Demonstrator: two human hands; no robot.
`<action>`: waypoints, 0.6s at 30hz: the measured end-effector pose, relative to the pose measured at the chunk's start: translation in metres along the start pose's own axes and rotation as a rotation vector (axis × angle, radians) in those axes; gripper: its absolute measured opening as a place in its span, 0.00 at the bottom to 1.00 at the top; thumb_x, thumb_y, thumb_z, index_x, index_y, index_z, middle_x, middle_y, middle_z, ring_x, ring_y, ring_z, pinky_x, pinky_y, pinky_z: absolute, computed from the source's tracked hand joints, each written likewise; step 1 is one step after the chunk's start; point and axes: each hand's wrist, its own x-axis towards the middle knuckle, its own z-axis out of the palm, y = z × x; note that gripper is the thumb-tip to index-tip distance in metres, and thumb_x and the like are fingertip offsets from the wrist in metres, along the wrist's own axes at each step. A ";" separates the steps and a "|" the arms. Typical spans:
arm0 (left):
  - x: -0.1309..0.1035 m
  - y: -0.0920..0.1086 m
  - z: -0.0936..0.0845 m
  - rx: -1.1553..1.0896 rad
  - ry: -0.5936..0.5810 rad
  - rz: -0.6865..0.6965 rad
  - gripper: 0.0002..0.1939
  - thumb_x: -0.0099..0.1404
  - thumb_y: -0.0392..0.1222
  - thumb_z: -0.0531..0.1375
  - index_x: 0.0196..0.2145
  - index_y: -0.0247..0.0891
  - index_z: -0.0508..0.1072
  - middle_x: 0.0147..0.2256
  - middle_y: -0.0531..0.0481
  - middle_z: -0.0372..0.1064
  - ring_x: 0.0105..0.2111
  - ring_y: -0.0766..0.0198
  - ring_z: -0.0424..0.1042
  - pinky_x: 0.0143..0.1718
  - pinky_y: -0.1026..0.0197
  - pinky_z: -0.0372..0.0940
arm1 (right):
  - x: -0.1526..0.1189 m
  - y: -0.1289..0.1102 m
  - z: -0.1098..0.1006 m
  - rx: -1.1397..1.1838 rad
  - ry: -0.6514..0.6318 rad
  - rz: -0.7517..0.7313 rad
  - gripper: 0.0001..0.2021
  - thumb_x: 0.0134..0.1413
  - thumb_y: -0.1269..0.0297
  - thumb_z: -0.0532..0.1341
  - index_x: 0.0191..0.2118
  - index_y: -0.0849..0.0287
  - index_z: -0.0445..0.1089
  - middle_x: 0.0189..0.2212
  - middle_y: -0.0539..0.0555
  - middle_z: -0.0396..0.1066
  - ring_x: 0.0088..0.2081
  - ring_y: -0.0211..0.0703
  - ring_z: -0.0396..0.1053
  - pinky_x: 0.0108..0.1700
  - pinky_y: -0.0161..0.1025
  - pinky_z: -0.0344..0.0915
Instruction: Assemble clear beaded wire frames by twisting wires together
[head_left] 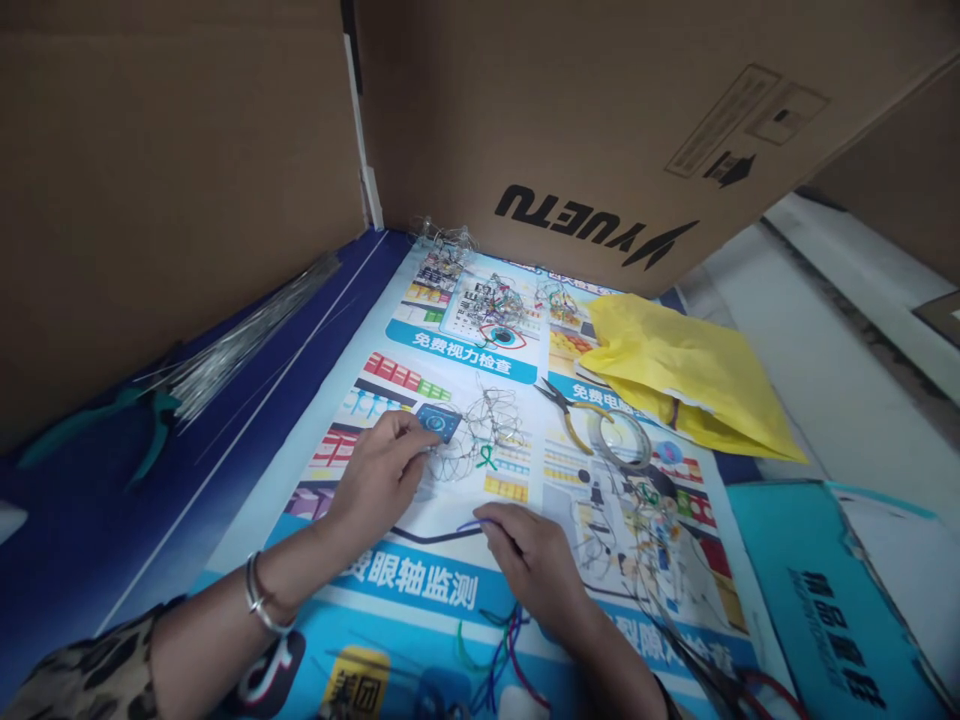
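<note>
Right hand [525, 560] pinches purple wire [475, 523]; carton [450, 120] reads "YUETU", upside down.

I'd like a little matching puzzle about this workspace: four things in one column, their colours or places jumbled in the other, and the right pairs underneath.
1. Bag
2. Bracelet
3. Bundle of straight wires
4. Pliers with yellow handles

A. Silver, round the wrist of the left hand
B. Beside the ring-shaped roll
C. Yellow, near the cardboard with black lettering
D. Over on the left, by the teal handles

Right pairs: 1-C, 2-A, 3-D, 4-B
</note>
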 end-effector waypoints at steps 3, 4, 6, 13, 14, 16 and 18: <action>0.004 0.002 -0.002 0.020 0.028 0.020 0.14 0.60 0.27 0.53 0.39 0.38 0.73 0.37 0.46 0.63 0.39 0.61 0.65 0.36 0.58 0.64 | 0.000 0.000 0.000 -0.003 0.004 -0.005 0.10 0.59 0.66 0.53 0.40 0.55 0.72 0.37 0.52 0.77 0.39 0.41 0.74 0.41 0.35 0.69; 0.006 0.003 -0.003 0.029 0.039 0.028 0.13 0.61 0.28 0.52 0.39 0.38 0.73 0.38 0.46 0.64 0.39 0.61 0.65 0.36 0.58 0.63 | 0.000 0.000 0.000 -0.004 0.006 -0.005 0.10 0.59 0.66 0.53 0.40 0.55 0.72 0.37 0.51 0.77 0.39 0.41 0.74 0.41 0.35 0.69; 0.007 0.003 -0.005 0.058 0.064 0.050 0.12 0.62 0.30 0.52 0.39 0.38 0.73 0.38 0.45 0.64 0.40 0.60 0.65 0.37 0.58 0.63 | 0.001 0.000 0.000 -0.006 0.010 -0.002 0.10 0.58 0.66 0.54 0.40 0.55 0.72 0.37 0.51 0.77 0.39 0.41 0.74 0.42 0.35 0.69; 0.013 0.003 -0.013 0.273 0.116 0.158 0.13 0.62 0.31 0.53 0.41 0.41 0.73 0.40 0.45 0.65 0.39 0.58 0.65 0.39 0.55 0.57 | 0.001 0.001 0.000 0.018 0.002 -0.009 0.10 0.59 0.66 0.54 0.40 0.56 0.72 0.37 0.52 0.77 0.39 0.41 0.74 0.43 0.34 0.69; 0.015 0.004 -0.015 0.289 0.123 0.171 0.13 0.62 0.31 0.53 0.41 0.41 0.73 0.40 0.45 0.66 0.39 0.58 0.65 0.39 0.55 0.57 | 0.001 0.001 0.000 0.022 0.003 -0.010 0.10 0.59 0.66 0.53 0.40 0.56 0.72 0.36 0.52 0.77 0.39 0.41 0.74 0.42 0.34 0.69; 0.017 0.006 -0.017 0.311 0.126 0.192 0.13 0.62 0.31 0.53 0.41 0.41 0.73 0.39 0.45 0.67 0.39 0.58 0.65 0.39 0.55 0.57 | 0.001 0.001 0.000 0.028 0.002 -0.006 0.10 0.59 0.66 0.53 0.40 0.56 0.72 0.36 0.52 0.77 0.39 0.40 0.74 0.42 0.34 0.69; 0.019 0.007 -0.018 0.332 0.122 0.211 0.13 0.62 0.30 0.53 0.40 0.41 0.74 0.39 0.45 0.67 0.39 0.58 0.65 0.40 0.55 0.57 | 0.001 0.001 -0.001 0.028 -0.003 -0.002 0.10 0.59 0.66 0.53 0.40 0.56 0.72 0.36 0.52 0.77 0.39 0.40 0.74 0.42 0.34 0.68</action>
